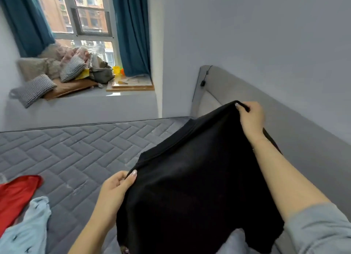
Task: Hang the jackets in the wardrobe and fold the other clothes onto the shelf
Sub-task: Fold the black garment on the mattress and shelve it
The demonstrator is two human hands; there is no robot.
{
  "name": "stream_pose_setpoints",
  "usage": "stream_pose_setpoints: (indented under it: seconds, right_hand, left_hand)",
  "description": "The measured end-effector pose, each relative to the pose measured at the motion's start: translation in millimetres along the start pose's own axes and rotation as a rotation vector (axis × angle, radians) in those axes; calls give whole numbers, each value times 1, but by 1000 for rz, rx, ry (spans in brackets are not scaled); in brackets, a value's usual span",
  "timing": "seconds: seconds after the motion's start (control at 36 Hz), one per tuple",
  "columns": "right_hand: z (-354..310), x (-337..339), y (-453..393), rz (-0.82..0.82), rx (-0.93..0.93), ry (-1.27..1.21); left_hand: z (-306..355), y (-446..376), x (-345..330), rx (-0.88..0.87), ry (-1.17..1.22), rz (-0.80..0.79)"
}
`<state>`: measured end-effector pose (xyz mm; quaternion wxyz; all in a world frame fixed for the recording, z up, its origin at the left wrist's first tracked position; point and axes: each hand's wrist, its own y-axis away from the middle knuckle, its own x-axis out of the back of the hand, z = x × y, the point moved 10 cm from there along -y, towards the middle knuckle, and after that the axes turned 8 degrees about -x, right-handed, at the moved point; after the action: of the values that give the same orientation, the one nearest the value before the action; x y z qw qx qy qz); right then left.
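Note:
A black garment (197,181) hangs spread between my two hands above the grey quilted mattress (76,155). My left hand (115,189) pinches its near upper corner, thumb on top of the cloth. My right hand (250,119) grips the far upper corner, raised near the headboard. The lower part of the garment drapes down over my lap and hides what lies under it. A red garment (17,195) and a light blue patterned garment (26,229) lie on the mattress at the lower left. No wardrobe or shelf is in view.
A grey padded headboard (284,120) runs along the right wall. A window ledge (114,98) at the back left holds pillows (32,90), a bag, toys and a wooden board. Teal curtains (133,29) frame the window.

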<state>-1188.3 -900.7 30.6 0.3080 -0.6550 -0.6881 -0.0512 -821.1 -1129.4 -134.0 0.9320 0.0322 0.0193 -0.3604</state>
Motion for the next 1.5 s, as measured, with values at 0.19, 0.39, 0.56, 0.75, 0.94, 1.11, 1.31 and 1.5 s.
stream_pose_setpoints:
  seconds: [0.19, 0.39, 0.56, 0.75, 0.94, 1.11, 1.31, 1.5]
  right_hand:
    - [-80, -185, -10, -332, 228, -20]
    - [-75, -404, 120, -846, 265, 22]
    - [66, -518, 314, -1424, 19, 118]
    - [304, -471, 463, -1540, -530, 292]
    - [459, -351, 523, -1157, -1222, 256]
    - [530, -285, 539, -685, -1527, 16]
    - [535, -300, 496, -275, -1575, -292]
    - [506, -325, 414, -258, -1499, -758]
  left_hand:
    - [-88, 35, 31, 245, 256, 387]
    - [-195, 67, 113, 351, 321, 719]
    - [-333, 111, 169, 541, 444, 929]
    - [-469, 160, 187, 800, 384, 893]
    - [-538, 167, 182, 854, 382, 885]
    - [-566, 156, 164, 845, 523, 930]
    - [-538, 139, 162, 799, 553, 1106]
    - [-512, 133, 166, 738, 601, 1157]
